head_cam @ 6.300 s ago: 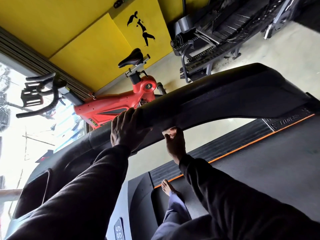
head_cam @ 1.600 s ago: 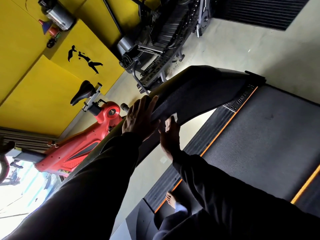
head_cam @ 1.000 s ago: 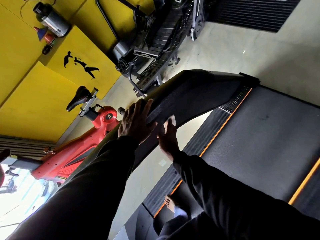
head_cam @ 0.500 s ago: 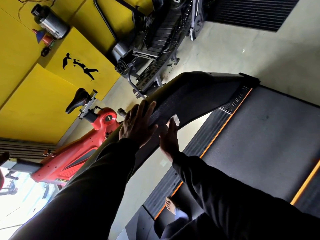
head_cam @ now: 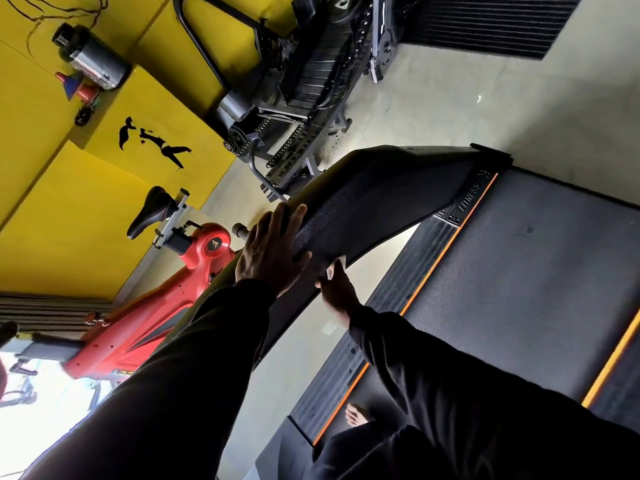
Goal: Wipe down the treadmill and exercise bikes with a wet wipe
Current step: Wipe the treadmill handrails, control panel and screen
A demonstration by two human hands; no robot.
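Note:
The treadmill's black side handrail (head_cam: 381, 202) arches across the middle of the head view, above the dark belt (head_cam: 519, 271) with its orange stripes. My left hand (head_cam: 273, 251) lies flat on the rail's textured face, fingers spread and straight. Just to its right, my right hand (head_cam: 337, 292) reaches up to the rail's lower edge. Its fingertips tuck under that edge around a wet wipe (head_cam: 335, 266), of which only a small pale bit shows. A red exercise bike (head_cam: 166, 306) with a black saddle stands beyond the rail on the left.
A dismantled black machine (head_cam: 311, 81) with chains and slats stands on the pale floor (head_cam: 467, 98) by the yellow wall (head_cam: 69, 220). A dark ribbed mat (head_cam: 491, 22) lies at the top right. My bare foot (head_cam: 356, 414) stands on the treadmill's side strip.
My right hand has slid from the rail's face down to its lower edge, and less of the wipe shows. My left hand has stayed flat on the rail.

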